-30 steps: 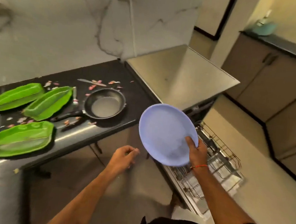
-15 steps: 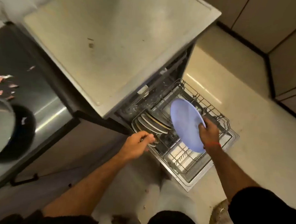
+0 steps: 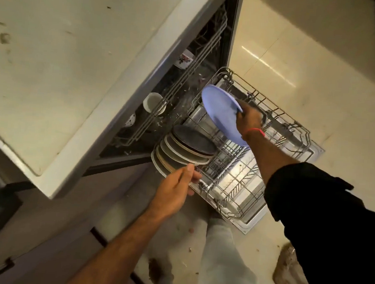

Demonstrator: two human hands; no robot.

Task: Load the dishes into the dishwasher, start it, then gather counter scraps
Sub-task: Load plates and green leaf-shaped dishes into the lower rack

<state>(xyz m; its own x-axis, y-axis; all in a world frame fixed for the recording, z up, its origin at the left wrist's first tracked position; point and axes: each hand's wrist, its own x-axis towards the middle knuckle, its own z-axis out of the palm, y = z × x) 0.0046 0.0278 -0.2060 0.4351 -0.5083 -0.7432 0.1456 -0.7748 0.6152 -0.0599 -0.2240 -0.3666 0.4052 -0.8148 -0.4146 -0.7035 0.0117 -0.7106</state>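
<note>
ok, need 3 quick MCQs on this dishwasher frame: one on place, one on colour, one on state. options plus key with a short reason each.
1. Where is the plate in the right hand?
A. on the counter
B. above the pulled-out lower rack
C. on the floor

2. What colour is that plate?
A. green
B. red
C. pale blue

3. What is the left hand doing?
A. touching the row of plates standing in the rack
B. holding a pan
C. hanging by the person's side

Key: 1 B, the plate is held tilted over the wire rack. 2 C, its face shows pale blue. 3 A, its fingertips meet the rim of the nearest racked plate.
</note>
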